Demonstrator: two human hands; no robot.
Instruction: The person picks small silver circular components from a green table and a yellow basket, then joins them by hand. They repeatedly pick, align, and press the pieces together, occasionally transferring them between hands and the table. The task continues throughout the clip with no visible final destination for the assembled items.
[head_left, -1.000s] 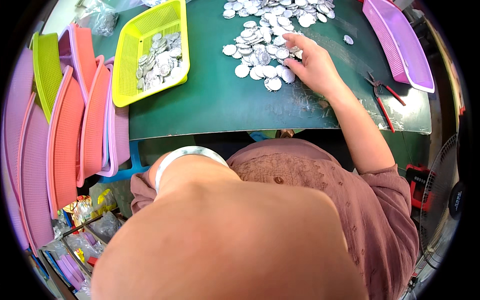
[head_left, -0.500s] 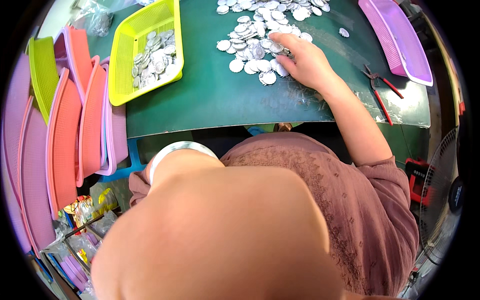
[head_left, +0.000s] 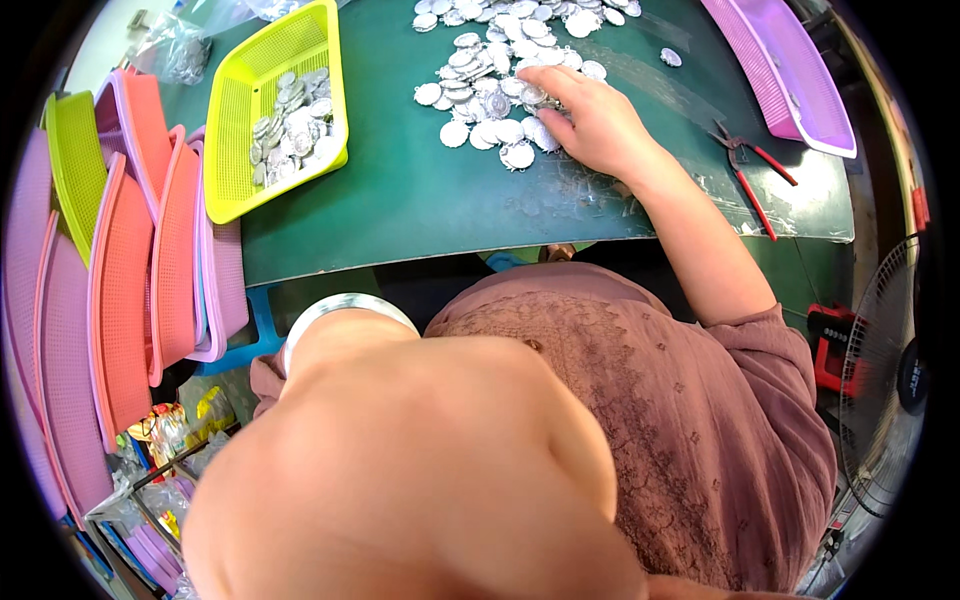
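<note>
Looks only partway to me: one batch of silver discs sits in the yellow basket, a bigger heap lies loose by the right hand, thumb and fingers spread, and can't tell if the blurry left hand grips anything.

A loose, dusty mauve-brown cloth blouse with darker stitched embroidery down the front, a small round brown button and a wide elbow-length right sleeve; a pale, glossy, rounded bangle circles the left arm
</note>
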